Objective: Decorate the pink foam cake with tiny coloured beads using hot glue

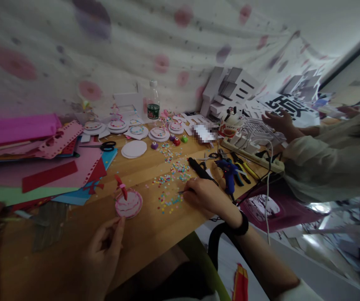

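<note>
My left hand [106, 246] has thumb and forefinger pinched at the near edge of a small round pink-and-white paper disc [129, 205]. On that disc a red paper piece [122, 188] with a pink band stands up. Bent low over the table, my right hand [202, 195] grips a slim, dark, pointed tool [181, 192], perhaps tweezers; most of it is hidden by the fingers. Its tip is at loose coloured confetti dots [170, 200]. Beyond the right hand lie a black cylindrical tool [199, 168] and a blue glue gun [229, 173].
Coloured paper sheets [57, 175] and black-handled scissors [107, 146] lie at left. Decorated paper discs [117, 126], a plain white disc [134, 149] and a bottle [153, 104] stand behind. A power strip [252, 154] with cables is at right, near another person's hand [279, 123].
</note>
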Demonstrator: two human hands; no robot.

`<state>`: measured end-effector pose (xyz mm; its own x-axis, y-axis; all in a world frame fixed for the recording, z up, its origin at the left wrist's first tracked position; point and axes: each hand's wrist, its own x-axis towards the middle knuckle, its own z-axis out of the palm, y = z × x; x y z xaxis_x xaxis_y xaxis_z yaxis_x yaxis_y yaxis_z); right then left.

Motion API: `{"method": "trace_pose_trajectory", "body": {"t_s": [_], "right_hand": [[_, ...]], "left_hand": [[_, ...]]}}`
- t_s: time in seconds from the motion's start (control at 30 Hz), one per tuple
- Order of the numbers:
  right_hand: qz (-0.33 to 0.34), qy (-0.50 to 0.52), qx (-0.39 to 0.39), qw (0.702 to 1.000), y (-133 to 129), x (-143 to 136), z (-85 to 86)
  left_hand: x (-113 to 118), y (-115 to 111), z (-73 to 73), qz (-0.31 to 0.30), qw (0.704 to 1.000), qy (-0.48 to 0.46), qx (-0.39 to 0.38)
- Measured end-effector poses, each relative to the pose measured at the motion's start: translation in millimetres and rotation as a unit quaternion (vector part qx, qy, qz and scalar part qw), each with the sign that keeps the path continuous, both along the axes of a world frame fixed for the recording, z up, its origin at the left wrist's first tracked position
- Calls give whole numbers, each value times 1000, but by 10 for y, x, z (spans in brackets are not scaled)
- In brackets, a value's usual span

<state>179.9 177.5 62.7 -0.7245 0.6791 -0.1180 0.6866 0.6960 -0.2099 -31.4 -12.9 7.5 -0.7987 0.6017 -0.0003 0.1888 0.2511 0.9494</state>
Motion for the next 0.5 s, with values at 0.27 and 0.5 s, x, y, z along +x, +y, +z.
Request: {"method": "trace_pose_trajectory", "body": {"t_s": [0.27,0.5], "right_hand": [[5,-11,14,1000,0,1,-21],[2,-28,19,999,-40,-36,26]], "left_hand": [[-18,3,-14,-9,1000,1,-20],[-63,-21,-75,-24,999,14,-33]]}}
